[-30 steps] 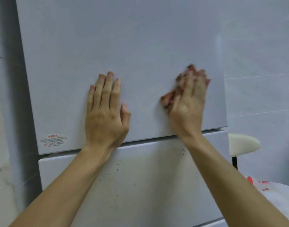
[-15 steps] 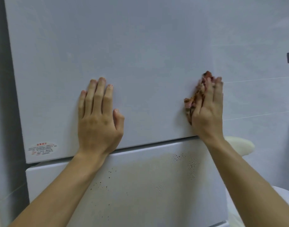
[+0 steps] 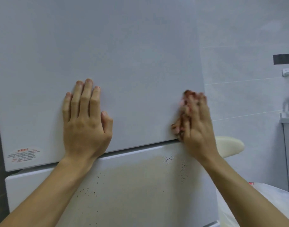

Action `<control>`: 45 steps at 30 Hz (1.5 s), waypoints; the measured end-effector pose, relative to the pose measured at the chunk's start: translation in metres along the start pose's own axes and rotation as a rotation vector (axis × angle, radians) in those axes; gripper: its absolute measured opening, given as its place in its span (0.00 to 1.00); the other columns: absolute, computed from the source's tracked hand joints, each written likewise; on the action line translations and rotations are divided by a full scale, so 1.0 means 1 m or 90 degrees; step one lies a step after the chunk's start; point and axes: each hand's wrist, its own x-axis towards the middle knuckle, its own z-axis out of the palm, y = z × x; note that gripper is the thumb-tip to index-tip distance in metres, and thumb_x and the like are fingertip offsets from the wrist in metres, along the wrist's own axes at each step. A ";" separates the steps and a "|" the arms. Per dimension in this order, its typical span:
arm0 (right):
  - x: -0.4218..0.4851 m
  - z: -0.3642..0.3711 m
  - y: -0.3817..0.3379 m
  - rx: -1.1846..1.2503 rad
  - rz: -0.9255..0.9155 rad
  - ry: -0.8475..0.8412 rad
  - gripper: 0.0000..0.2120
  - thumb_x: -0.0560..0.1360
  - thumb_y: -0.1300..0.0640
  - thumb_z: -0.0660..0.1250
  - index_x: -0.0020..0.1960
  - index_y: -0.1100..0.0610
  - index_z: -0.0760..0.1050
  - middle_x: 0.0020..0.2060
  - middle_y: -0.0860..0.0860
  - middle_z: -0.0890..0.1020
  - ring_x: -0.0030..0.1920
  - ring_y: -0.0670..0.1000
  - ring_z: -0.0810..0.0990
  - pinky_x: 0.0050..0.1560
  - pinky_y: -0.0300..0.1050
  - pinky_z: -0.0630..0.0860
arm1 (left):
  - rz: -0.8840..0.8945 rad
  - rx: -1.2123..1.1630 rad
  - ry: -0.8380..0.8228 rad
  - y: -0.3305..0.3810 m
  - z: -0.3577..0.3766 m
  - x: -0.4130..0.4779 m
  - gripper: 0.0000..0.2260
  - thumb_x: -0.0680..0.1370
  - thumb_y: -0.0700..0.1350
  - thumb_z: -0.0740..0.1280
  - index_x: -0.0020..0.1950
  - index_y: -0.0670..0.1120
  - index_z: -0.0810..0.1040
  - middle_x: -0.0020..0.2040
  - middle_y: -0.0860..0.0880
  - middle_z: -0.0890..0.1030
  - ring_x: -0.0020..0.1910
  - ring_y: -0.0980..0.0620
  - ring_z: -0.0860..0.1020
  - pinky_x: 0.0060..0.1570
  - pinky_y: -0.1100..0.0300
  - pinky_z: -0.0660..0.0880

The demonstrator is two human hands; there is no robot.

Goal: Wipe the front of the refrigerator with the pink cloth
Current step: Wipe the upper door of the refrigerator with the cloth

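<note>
Pressing the cloth (image 3: pixel 182 110) flat to the fridge (image 3: pixel 116 46) w/ straight fingers, the right hand (image 3: pixel 198 126) sits at the lower right corner of the top door (image 3: pixel 140 95), just above the seam (image 3: pixel 140 149); blur hides the thumb, so whether it also pinches the fabric can't be told. The left hand (image 3: pixel 84 123) lies spread and relaxed, palm on the same door nr its bottom edge, holding nothing. Risks from here, as judged: the cloth, bunched and mostly under the fingers, looks pinned rather than gripped, so a fast stroke or a lift of the palm could let it slide out and drop. It's right at the door's side edge, too; one more push that way and hand + cloth may run off the panel. Going down, a fold could snag in the seam. The drawer (image 3: pixel 132 190) below carries dark specks (image 3: pixel 168 158) and a yellowish patch, apparently not yet wiped, and a dry pass may smear them instead of lifting them. The bare left palm may leave prints on the door, and a stroke toward the sticker (image 3: pixel 24 154) at lower left could catch its edge.
</note>
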 end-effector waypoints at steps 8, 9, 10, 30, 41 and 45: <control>-0.013 0.004 -0.017 0.045 0.355 0.105 0.27 0.86 0.47 0.52 0.82 0.58 0.59 0.75 0.60 0.68 0.75 0.62 0.68 0.75 0.57 0.65 | 0.005 -0.001 0.008 -0.003 -0.001 -0.002 0.26 0.81 0.44 0.58 0.79 0.38 0.67 0.81 0.39 0.65 0.82 0.39 0.61 0.82 0.41 0.55; -0.002 0.004 -0.018 0.043 0.354 0.107 0.28 0.86 0.47 0.52 0.82 0.58 0.59 0.74 0.61 0.68 0.75 0.63 0.68 0.74 0.58 0.66 | 0.005 -0.001 0.008 -0.003 -0.001 -0.002 0.26 0.81 0.44 0.59 0.79 0.38 0.67 0.81 0.39 0.65 0.82 0.39 0.61 0.82 0.41 0.55; 0.015 0.005 -0.019 0.043 0.347 0.108 0.28 0.87 0.47 0.52 0.82 0.58 0.58 0.75 0.61 0.68 0.75 0.63 0.68 0.74 0.58 0.66 | 0.005 0.001 0.008 -0.003 -0.001 -0.001 0.26 0.81 0.44 0.59 0.79 0.38 0.67 0.81 0.39 0.66 0.82 0.39 0.61 0.82 0.41 0.55; 0.041 0.026 -0.036 -0.042 0.114 0.071 0.39 0.83 0.38 0.53 0.85 0.61 0.54 0.84 0.63 0.51 0.85 0.63 0.44 0.84 0.59 0.44 | -0.001 -0.021 -0.019 -0.004 -0.003 0.001 0.27 0.81 0.44 0.58 0.80 0.39 0.67 0.81 0.40 0.65 0.82 0.40 0.61 0.82 0.43 0.53; 0.022 0.058 -0.118 0.000 -0.121 0.037 0.32 0.83 0.44 0.63 0.82 0.59 0.63 0.83 0.63 0.58 0.84 0.66 0.51 0.83 0.64 0.52 | -0.004 -0.023 -0.083 -0.037 -0.026 0.013 0.27 0.82 0.47 0.54 0.81 0.43 0.66 0.83 0.42 0.62 0.83 0.42 0.59 0.83 0.47 0.49; -0.028 0.058 -0.132 -0.024 -0.206 -0.021 0.30 0.85 0.42 0.61 0.82 0.57 0.63 0.83 0.61 0.59 0.85 0.61 0.52 0.83 0.61 0.55 | -0.003 -0.019 -0.093 -0.046 -0.030 0.012 0.27 0.82 0.47 0.54 0.82 0.43 0.65 0.83 0.42 0.61 0.84 0.42 0.57 0.83 0.47 0.49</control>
